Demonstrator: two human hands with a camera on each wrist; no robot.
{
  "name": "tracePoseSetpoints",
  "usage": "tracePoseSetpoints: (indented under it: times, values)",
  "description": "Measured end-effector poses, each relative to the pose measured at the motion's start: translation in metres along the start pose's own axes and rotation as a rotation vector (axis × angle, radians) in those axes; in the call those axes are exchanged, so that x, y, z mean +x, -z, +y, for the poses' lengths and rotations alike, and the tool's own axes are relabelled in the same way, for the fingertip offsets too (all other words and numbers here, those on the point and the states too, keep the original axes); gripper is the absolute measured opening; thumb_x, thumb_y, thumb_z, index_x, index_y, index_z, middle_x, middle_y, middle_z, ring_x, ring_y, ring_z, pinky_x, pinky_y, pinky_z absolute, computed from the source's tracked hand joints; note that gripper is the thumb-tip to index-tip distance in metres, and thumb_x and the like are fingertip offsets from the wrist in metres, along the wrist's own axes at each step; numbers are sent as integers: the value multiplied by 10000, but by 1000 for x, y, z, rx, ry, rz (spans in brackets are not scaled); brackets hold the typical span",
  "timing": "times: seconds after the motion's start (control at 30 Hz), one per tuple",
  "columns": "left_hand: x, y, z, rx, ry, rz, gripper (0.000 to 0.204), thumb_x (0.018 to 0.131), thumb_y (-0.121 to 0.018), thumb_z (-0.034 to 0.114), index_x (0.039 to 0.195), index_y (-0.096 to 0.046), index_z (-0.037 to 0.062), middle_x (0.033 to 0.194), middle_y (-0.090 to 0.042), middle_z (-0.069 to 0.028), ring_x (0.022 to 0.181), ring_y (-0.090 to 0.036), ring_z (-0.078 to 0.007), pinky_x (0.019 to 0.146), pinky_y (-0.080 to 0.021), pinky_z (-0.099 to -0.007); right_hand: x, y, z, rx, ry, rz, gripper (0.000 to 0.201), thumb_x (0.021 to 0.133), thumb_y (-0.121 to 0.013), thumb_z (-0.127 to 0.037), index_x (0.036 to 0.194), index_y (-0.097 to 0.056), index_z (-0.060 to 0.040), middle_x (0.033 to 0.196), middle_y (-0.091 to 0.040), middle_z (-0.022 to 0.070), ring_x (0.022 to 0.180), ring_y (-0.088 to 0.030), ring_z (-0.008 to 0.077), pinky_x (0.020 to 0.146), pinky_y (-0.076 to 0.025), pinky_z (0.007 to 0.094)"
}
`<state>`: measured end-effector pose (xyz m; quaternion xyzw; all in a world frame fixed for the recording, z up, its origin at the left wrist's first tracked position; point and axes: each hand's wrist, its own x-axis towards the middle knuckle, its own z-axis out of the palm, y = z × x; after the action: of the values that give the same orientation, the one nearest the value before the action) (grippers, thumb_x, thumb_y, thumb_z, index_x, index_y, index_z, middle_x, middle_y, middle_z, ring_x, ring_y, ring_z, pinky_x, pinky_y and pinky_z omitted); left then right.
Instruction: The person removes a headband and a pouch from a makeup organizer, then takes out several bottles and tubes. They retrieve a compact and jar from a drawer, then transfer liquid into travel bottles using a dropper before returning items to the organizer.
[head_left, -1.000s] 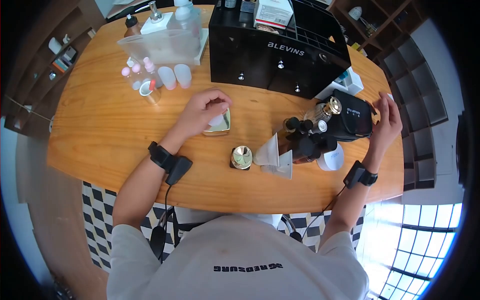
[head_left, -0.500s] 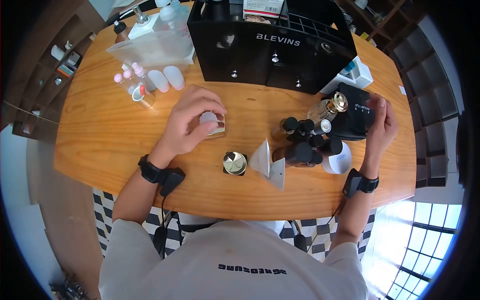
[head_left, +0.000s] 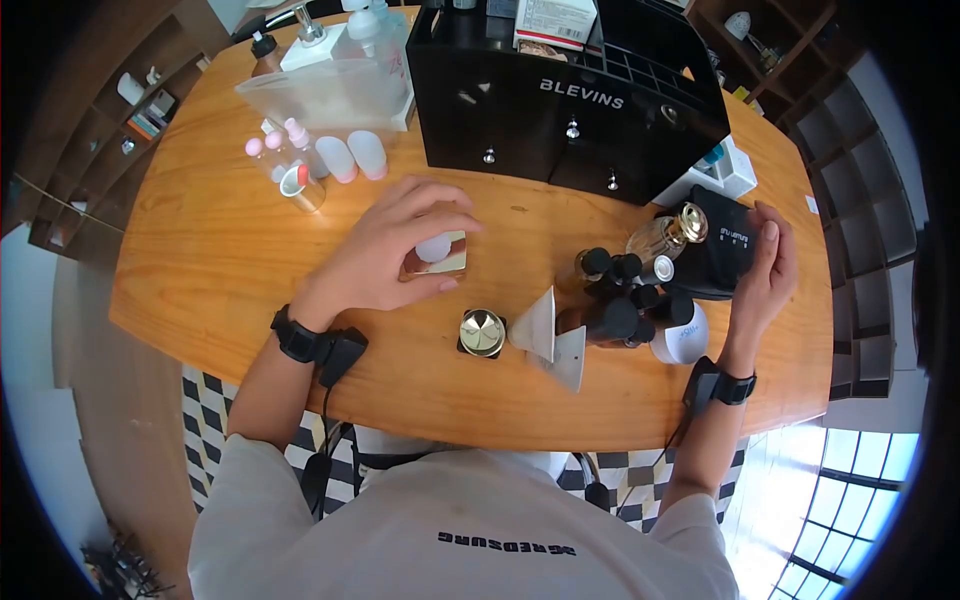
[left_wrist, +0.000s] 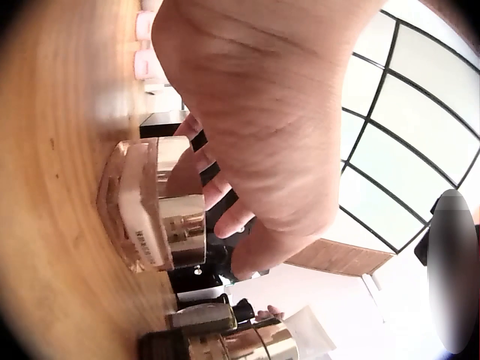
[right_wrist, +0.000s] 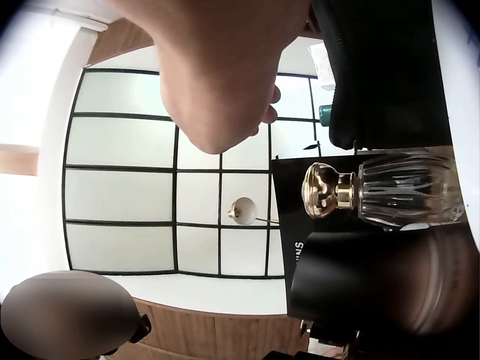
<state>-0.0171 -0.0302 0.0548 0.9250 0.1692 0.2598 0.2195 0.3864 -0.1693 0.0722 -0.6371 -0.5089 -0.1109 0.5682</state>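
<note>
My left hand [head_left: 385, 250] arches over a squat cosmetic jar [head_left: 455, 262] with a shiny gold lid, thumb on the near side and fingers on the far side. In the left wrist view this pinkish glass jar [left_wrist: 142, 206] stands upright on the table, the palm above its lid. A pale round patch shows on the lid. Another gold-lidded jar [head_left: 482, 333] stands nearer the body. My right hand [head_left: 765, 265] is beside a black pouch [head_left: 715, 245], fingers loosely bent and holding nothing. A perfume bottle [right_wrist: 405, 189] with a gold cap stands left of the pouch.
Dark-capped bottles [head_left: 610, 320], two white cone-like pieces [head_left: 535, 325] and a round white container [head_left: 683, 340] stand at centre right. A black drawer organizer [head_left: 560, 130] is at the back. Small pink-topped bottles [head_left: 298, 133] and a clear bin [head_left: 330, 95] stand back left.
The fingers and thumb of my left hand have spread apart around the gold-lidded jar, which stays in place. My right hand has come down a little beside the pouch. The head view has shifted slightly.
</note>
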Motion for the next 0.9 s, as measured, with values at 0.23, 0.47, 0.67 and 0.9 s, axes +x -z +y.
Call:
tracePoseSetpoints:
  times: [0.23,0.47,0.67,0.9]
  values:
    - [6,1,48,-124,-128,-203,661,630,-932,421,1110,-616,95,1289,-615,-90,1134,-568,-359,982,-449,-452,-3,3,-15,-71,86,34,234,1080,-563,-179,1135,-724,-19,1002,-729,73,923,-655,114,775,-490,251]
    - [3,-23,59,-185,46,-389,480,742,-876,216,995,-490,84,995,-584,-54,951,-597,-318,771,-483,-414,-1,3,-11,-133,188,8,177,1050,-592,-123,1096,-729,-22,993,-721,79,918,-672,161,817,-506,269]
    - [1,-24,59,-148,178,-477,423,796,-848,182,1020,-503,88,1060,-612,-95,972,-607,-351,768,-497,-418,0,4,-13,-140,197,-8,164,1041,-593,-107,1080,-728,-21,976,-714,87,926,-671,187,832,-503,286]
    - [2,-14,43,-286,109,-320,454,840,-844,212,1179,-570,86,1055,-622,-93,967,-651,-305,830,-503,-372,-1,1,-13,-131,192,-39,162,1035,-597,-102,1049,-736,-19,950,-705,93,902,-664,195,804,-502,294]
